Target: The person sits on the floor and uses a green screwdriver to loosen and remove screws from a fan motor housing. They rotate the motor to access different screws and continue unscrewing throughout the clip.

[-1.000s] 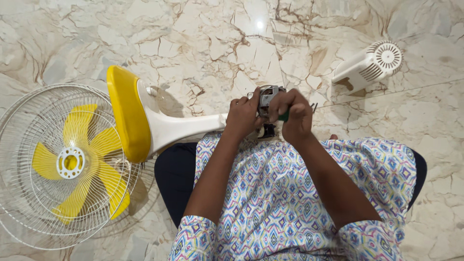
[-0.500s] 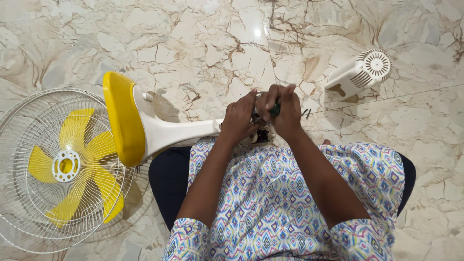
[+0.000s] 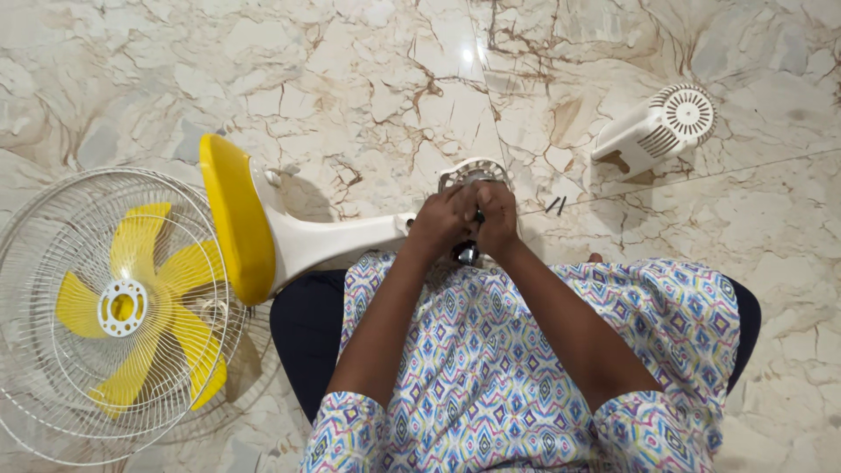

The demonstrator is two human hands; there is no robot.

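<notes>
Both grips — left hand [image 3: 445,223], right hand [image 3: 495,219] — tight around fan motor [image 3: 473,175], stand [image 3: 342,241] lengthwise leftward.

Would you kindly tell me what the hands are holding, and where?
Both hands clasp the fan motor atop the white stand, gripping its near end.

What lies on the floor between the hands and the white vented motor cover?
In the head view, two small dark screws lie on bare marble floor between the hands and the cover.
</notes>
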